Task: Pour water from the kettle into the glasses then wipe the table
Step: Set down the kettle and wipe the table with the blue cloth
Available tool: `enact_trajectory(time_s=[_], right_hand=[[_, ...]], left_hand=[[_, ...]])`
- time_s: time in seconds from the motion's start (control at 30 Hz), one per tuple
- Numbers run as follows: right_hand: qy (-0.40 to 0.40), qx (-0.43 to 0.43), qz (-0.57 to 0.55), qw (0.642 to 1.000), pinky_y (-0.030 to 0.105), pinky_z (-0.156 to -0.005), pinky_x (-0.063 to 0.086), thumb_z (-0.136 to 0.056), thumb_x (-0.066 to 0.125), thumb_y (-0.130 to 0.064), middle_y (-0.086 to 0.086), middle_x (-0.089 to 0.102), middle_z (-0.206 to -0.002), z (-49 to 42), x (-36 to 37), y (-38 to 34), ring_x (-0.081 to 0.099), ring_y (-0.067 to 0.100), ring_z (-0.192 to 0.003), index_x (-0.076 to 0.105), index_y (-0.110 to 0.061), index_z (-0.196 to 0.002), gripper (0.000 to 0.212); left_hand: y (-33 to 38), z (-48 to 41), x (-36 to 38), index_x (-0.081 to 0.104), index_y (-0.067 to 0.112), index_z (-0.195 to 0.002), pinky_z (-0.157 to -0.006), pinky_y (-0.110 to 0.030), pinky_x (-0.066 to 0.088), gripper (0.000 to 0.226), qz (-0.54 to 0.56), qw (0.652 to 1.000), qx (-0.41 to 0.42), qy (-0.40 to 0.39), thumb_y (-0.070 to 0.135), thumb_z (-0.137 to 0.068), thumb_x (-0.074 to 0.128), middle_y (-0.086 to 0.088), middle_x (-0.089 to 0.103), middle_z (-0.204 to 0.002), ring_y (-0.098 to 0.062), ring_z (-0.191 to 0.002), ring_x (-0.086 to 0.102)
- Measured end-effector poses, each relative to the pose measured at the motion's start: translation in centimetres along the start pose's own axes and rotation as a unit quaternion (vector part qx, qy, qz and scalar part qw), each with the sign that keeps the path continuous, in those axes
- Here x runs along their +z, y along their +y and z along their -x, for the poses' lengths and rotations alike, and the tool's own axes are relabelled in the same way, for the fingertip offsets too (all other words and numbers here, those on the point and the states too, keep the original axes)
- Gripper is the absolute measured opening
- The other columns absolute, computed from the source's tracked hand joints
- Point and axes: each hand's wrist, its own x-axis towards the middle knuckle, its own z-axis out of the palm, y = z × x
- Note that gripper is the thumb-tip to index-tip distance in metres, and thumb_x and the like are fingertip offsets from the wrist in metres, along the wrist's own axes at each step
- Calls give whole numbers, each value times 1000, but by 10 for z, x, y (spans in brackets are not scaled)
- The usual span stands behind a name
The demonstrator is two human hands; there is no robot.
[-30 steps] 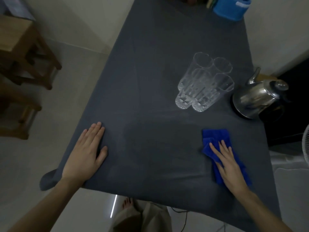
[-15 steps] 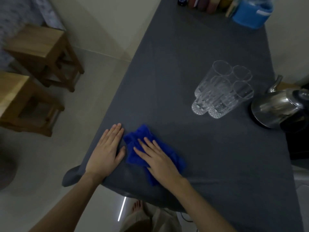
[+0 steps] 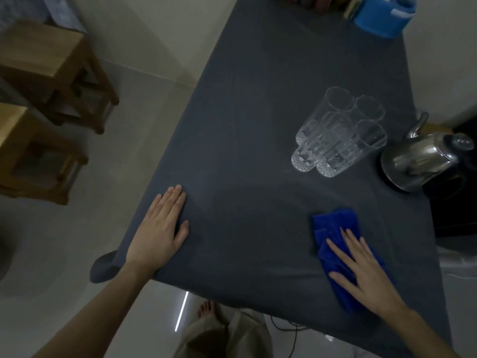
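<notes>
Several clear cut-glass tumblers [image 3: 338, 133] stand bunched together on the dark grey table [image 3: 245, 125]. A steel kettle [image 3: 423, 161] sits on its base just right of them, at the table's right edge. A bright blue cloth [image 3: 335, 228] lies near the front right of the table. My right hand [image 3: 361, 270] presses flat on the cloth with fingers spread. My left hand [image 3: 160, 231] rests palm down on the bare tabletop at the front left edge, holding nothing.
A blue container [image 3: 384, 14] and several small bottles stand at the table's far end. Two wooden stools [image 3: 49, 73] stand on the floor to the left. A black appliance [image 3: 462, 192] is right of the kettle. A cable [image 3: 286, 329] hangs below the table's front edge.
My right hand has swept the blue cloth from beside my left hand back across to the front right of the table. My left hand has stayed flat in place.
</notes>
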Motion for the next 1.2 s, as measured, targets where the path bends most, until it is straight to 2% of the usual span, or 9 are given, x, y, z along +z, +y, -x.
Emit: enact_trajectory(time_s=[0.07, 0.2, 0.33, 0.47, 0.6, 0.77, 0.93, 1.1, 1.2], right_hand=[[4, -16, 10, 1000, 40, -118, 0, -97, 38, -46, -13, 0, -160, -7, 5, -4, 6, 22, -147, 12, -39, -150, 60], [-21, -69, -21, 997, 36, -118, -2, -78, 73, -3, -16, 5, -159, -30, 7, -20, 6, 18, -147, 13, -38, -151, 101], [-21, -203, 22, 979, 40, -119, 3, -76, 70, 0, 3, 29, -155, -81, 14, -65, 13, 24, -146, 27, -24, -149, 88], [-22, -323, 92, 942, 44, -119, 4, -84, 61, -13, 5, 12, -160, -139, 31, -135, 3, 25, -147, 13, -25, -152, 84], [-8, -331, 93, 939, 40, -120, 4, -93, 50, -22, 2, 6, -160, -162, 27, -155, -1, 20, -147, 13, -28, -152, 69], [13, -241, 59, 969, 35, -118, 6, -80, 61, -8, 5, 28, -155, -147, 17, -110, 15, 21, -145, 24, -21, -149, 80], [70, -50, -6, 996, 30, -119, 5, -73, 74, 2, 5, 29, -153, -87, 5, -35, 16, 17, -144, 30, -21, -148, 90], [188, 166, -66, 966, 40, -119, 9, -93, 54, -5, 8, 26, -155, -39, 20, 0, 12, 19, -146, 23, -26, -148, 67], [236, 242, -100, 936, 48, -118, 11, -94, 50, -5, 16, 31, -152, -49, 27, -13, 15, 23, -144, 32, -13, -146, 56]], left_hand=[[0, 0, 0, 30, 8, -148, -121, -32, 4, 62, 1, 1000, 1, 1, 41, -96, 34, -7, 24, -157, -16, -146, 15], [-1, 0, 1, 30, 7, -148, -121, -33, 5, 62, 3, 1000, 2, 4, 40, -96, 34, -8, 24, -157, -17, -146, 16], [-1, 1, 1, 27, 9, -150, -120, -30, 0, 63, -1, 1000, -3, 1, 42, -96, 31, -5, 20, -158, -16, -147, 13], [-3, 0, -1, 29, 10, -149, -120, -28, -3, 62, 3, 1000, -4, -5, 41, -96, 30, -5, 21, -158, -16, -147, 14], [-4, 0, -3, 29, 10, -149, -120, -29, 1, 61, 8, 1000, -3, -11, 41, -96, 31, -5, 22, -158, -16, -147, 14], [-4, 1, -3, 30, 11, -149, -121, -29, 1, 60, 13, 1000, -6, -11, 41, -97, 34, -4, 22, -158, -15, -147, 15], [-1, 0, -3, 33, 8, -147, -121, -29, 3, 60, 13, 1000, -3, -7, 40, -96, 34, -5, 25, -156, -16, -146, 17], [0, -1, -3, 33, 9, -147, -121, -28, 3, 60, 14, 1000, -3, -5, 39, -95, 35, -5, 26, -156, -13, -145, 15], [1, -1, -3, 33, 8, -147, -120, -28, 2, 60, 14, 1000, -3, -2, 39, -95, 35, -6, 26, -155, -13, -144, 16]])
